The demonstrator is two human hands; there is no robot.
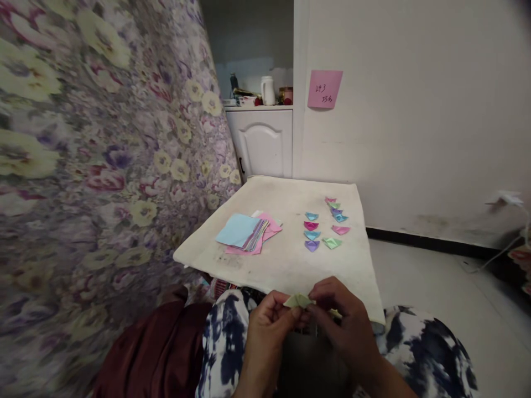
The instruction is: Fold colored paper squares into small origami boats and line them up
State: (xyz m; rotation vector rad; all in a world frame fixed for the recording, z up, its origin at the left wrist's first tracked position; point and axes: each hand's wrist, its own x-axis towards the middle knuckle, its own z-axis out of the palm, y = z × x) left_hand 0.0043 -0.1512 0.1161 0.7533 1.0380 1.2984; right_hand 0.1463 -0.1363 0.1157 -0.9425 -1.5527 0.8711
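Between my two hands, just over the near edge of the table, is a small pale green folded paper (297, 300). My left hand (271, 320) pinches its left side between thumb and fingers. On the right end, the thumb and fingertips of my right hand (342, 309) are closed on the same paper. Its lower part is hidden by my thumbs. Farther up the table lie several small folded paper pieces in two rough columns, among them a purple one (312, 246), a green one (332, 243) and a pink one (341, 230).
A stack of coloured paper squares (237, 230), light blue on top, lies left on the cream-covered table (282, 271). Flowered curtain (157, 182) hangs close on the left. A white cabinet (265, 143) and a wall with a pink note (324, 89) stand behind.
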